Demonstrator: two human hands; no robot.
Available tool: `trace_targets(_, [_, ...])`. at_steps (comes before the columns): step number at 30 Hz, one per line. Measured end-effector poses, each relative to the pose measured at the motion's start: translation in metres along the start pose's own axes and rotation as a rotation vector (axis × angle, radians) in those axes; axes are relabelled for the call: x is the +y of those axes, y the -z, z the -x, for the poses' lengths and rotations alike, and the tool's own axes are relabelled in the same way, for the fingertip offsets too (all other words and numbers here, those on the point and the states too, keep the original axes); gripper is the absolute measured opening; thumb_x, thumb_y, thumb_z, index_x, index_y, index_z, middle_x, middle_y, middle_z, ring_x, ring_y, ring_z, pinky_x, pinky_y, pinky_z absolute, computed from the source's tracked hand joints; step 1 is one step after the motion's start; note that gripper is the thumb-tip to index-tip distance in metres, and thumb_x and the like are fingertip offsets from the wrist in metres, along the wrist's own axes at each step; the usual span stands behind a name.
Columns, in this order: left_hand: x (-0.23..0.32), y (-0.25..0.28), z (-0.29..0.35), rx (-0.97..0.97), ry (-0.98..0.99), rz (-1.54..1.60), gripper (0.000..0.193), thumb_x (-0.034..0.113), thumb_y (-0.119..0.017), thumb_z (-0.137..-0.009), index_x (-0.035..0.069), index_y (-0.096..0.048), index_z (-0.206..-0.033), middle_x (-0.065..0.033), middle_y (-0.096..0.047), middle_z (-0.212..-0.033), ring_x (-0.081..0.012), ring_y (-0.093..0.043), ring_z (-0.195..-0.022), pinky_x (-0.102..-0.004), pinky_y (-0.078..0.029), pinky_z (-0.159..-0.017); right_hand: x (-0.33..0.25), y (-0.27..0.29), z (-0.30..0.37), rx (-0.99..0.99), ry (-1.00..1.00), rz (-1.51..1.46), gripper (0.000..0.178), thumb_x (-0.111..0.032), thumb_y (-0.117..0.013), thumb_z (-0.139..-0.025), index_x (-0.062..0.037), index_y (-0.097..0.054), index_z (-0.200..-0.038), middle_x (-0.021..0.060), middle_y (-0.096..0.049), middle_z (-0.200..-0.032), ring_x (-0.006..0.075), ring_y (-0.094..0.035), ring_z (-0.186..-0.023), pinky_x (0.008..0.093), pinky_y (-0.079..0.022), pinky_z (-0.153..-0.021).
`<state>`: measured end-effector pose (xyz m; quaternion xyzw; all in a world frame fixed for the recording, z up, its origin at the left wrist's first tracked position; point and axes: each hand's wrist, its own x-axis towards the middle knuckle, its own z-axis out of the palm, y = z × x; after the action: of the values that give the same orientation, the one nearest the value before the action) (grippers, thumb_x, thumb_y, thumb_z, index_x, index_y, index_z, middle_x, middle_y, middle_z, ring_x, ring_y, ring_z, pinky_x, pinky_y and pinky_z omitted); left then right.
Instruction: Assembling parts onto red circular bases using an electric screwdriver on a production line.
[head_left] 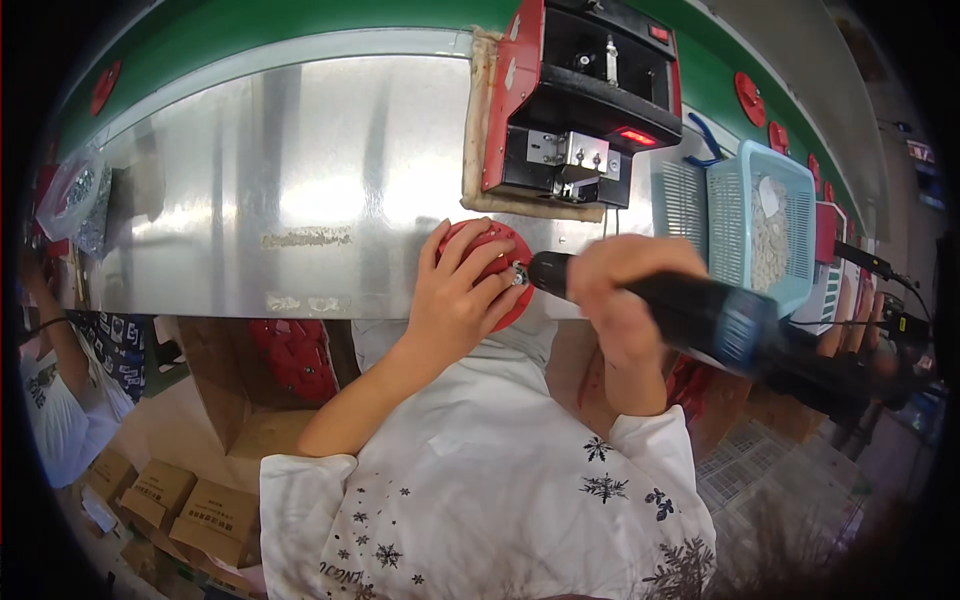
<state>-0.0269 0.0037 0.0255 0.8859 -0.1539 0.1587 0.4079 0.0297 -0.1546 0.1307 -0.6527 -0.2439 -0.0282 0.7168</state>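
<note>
My left hand (448, 290) is wrapped over a round red plastic part (516, 307) at the front edge of the metal table, its fingers spread across the top and pressing it. In my right hand (622, 290) is a black electric screwdriver (690, 315), held level and pointing left. Its tip is right at the red part's side, beside a small metal piece (519, 275) near my left fingertips. Motion blurs the right hand and the tool's rear end. Whether a screw sits at the tip cannot be made out.
Beyond the part stands a black and red screw feeder (575, 100). To its right are blue-handled pliers (706, 140) and a light blue basket (735, 235) of small pale pieces. Red parts (750, 98) lie on the green belt (712, 62). Boxes (215, 515) and another person (70, 400) are at left.
</note>
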Motion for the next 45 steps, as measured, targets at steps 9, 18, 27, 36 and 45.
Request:
trace_targets(9, [0.0,-0.001,-0.002,0.021,-0.024,0.002,0.015,0.017,-0.076,-0.073,0.009,-0.069,-0.083,-0.0058,-0.063,-0.112,-0.0309,-0.053,-0.118,-0.0552,-0.035,-0.103,-0.018,0.027,-0.068,0.176,0.226,-0.162,0.017,-0.014,-0.054,-0.088,-0.0008,-0.049,-0.098,0.006,-0.046,-0.062,0.0165,-0.045,-0.05,0.0345,-0.044,-0.052])
trace_targets(18, [0.0,0.001,-0.006,0.012,-0.022,0.001,0.016,0.017,-0.076,-0.073,0.008,-0.068,-0.082,-0.0069,-0.063,-0.112,-0.0316,-0.053,-0.118,-0.055,-0.036,-0.102,-0.012,0.014,-0.09,0.124,0.085,0.033,0.011,-0.009,-0.051,-0.083,-0.0003,-0.049,-0.09,0.0028,-0.042,-0.059,0.0145,-0.041,-0.047,0.032,-0.04,-0.048])
trace_targets(27, [0.001,0.003,-0.005,-0.023,-0.026,0.032,0.027,0.021,-0.081,-0.067,0.007,-0.067,-0.085,-0.0087,-0.061,-0.115,-0.0373,-0.05,-0.12,-0.0552,-0.035,-0.103,-0.009,0.013,-0.104,0.016,-0.135,-0.071,0.01,-0.011,-0.049,-0.087,-0.001,-0.049,-0.088,0.0005,-0.037,-0.057,0.0111,-0.037,-0.045,0.029,-0.036,-0.049])
trace_targets(36, [-0.001,0.013,-0.006,-0.196,-0.019,0.018,0.051,0.032,-0.087,-0.057,0.01,-0.063,-0.096,-0.0096,-0.056,-0.124,-0.039,-0.045,-0.124,-0.0569,-0.03,-0.107,-0.002,0.019,-0.001,0.129,-0.059,-0.367,0.018,-0.015,-0.05,-0.085,-0.0032,-0.049,-0.099,0.0013,-0.042,-0.057,0.0122,-0.04,-0.043,0.0306,-0.039,-0.047])
trace_targets(45, [-0.002,0.011,-0.004,-0.205,-0.019,0.026,0.057,0.033,-0.088,-0.052,0.009,-0.062,-0.096,-0.009,-0.054,-0.125,-0.0387,-0.043,-0.126,-0.0578,-0.03,-0.107,0.013,0.019,0.022,0.194,-0.109,-0.332,0.014,-0.014,-0.05,-0.084,-0.0047,-0.046,-0.093,0.0024,-0.042,-0.057,0.0139,-0.04,-0.043,0.0316,-0.039,-0.048])
